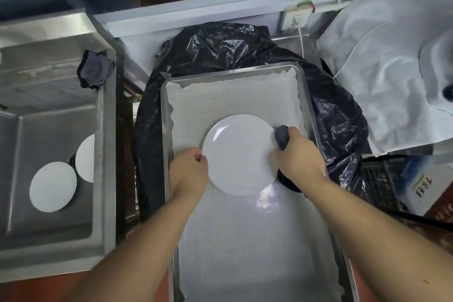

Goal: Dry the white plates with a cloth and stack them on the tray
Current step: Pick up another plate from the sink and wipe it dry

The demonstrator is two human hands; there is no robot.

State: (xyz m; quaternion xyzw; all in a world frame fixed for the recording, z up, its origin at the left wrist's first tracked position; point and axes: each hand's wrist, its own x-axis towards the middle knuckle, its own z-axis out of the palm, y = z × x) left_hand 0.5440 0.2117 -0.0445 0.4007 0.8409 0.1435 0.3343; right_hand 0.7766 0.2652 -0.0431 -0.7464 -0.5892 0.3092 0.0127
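While held over the tray (311, 115), the white plate (239, 154) looks rigid, smooth, likely slippery if wet, breakable; best gripped at opposite rims. Left hand (188, 169) pinches the left rim; right hand (297, 154) clutches the dark cloth (282, 137) against the right rim. Writing on the box (421, 184) at right is unreadable.

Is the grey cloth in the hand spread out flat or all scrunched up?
Scrunched up: the right hand grips the dark cloth in a bunch against the plate rim.
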